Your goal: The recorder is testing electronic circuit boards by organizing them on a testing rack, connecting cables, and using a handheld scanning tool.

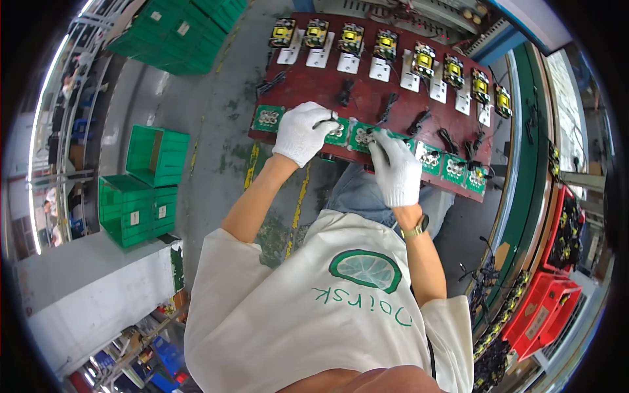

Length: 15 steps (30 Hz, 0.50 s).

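Observation:
My left hand (303, 134), in a white glove, pinches a thin black cable (323, 122) above a green board with pale round parts (336, 133). My right hand (397, 167), gloved as well, has its fingers drawn together at the neighbouring green board (359, 136); what its fingertips hold, if anything, is hidden. More green boards (453, 169) line the near edge of the dark red tabletop (314, 85). Coiled black cables (390, 107) lie behind them. Along the far side sit several circuit boards with yellow transformers (385, 46), beside white plates (380, 69).
Green crates (157, 156) stand on the floor at left, with more stacked at the far left (177, 33). A long green belt (550, 131) runs along the right. Farther right is a red crate (544, 314). Loose black cables (485, 278) hang near my right elbow.

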{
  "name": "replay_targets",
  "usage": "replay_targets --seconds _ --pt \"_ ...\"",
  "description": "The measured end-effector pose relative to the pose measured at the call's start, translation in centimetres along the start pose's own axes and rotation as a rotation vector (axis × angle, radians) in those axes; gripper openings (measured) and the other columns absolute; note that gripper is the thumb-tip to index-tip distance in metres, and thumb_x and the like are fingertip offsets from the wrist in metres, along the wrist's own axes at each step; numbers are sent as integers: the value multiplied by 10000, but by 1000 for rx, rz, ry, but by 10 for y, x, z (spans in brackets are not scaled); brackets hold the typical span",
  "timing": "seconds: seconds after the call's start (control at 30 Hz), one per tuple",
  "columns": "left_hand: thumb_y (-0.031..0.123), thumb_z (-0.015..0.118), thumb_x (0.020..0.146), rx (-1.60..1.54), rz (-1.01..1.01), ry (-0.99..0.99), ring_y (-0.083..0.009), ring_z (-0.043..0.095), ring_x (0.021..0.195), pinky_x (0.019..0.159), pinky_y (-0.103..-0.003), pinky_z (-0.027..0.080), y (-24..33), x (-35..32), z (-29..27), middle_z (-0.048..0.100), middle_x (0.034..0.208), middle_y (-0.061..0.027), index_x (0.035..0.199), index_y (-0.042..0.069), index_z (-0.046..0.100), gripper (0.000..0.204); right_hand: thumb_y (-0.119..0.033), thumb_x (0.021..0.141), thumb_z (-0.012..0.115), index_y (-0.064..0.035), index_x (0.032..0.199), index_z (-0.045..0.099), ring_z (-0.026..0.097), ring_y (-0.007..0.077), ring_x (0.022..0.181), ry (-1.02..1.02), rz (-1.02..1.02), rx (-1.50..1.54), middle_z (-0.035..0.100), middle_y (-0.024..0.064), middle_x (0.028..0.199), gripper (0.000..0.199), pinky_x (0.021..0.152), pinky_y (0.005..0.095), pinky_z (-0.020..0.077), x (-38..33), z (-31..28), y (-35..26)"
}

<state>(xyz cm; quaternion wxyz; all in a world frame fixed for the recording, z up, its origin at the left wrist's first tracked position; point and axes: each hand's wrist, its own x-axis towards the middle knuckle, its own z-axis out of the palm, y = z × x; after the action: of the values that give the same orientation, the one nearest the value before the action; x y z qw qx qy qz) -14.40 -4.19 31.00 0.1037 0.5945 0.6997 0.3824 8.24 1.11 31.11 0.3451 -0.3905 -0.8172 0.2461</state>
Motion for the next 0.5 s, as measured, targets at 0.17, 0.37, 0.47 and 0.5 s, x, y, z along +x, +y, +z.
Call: replay_targets --seconds 0.17,0.37,0.47,0.5 --pt "161 703 969 54 -119 548 -196 701 957 831 -296 530 -63 3 -50 763 1196 -90 1209 27 760 281 -64 907 755 -12 1129 785 684 193 772 -165 167 241 783 84 979 230 713 313 536 -47 -28 -21" --pt "242 641 1034 -732 -810 216 -198 684 990 857 -304 534 -168 36 -56 738 1217 -87 1258 42 709 308 -71 957 715 3 1146 779 628 125 697 -591 384 553 762 48 966 212 666 263 519 -79 -2 -34" --pt "283 610 1067 -880 -897 39 -199 675 1006 870 -308 537 -189 32 -52 726 1227 -85 1283 49 684 327 -80 975 703 4 1154 774 622 116 660 -676 245 569 750 55 946 209 638 255 517 -80 18 -43" --pt "296 600 1078 -974 -920 -76 -199 672 1012 874 -309 537 -194 28 -58 722 1231 -85 1291 51 676 333 -85 984 697 4 1159 771 625 116 649 -711 208 560 743 63 932 210 629 250 520 -78 24 -47"
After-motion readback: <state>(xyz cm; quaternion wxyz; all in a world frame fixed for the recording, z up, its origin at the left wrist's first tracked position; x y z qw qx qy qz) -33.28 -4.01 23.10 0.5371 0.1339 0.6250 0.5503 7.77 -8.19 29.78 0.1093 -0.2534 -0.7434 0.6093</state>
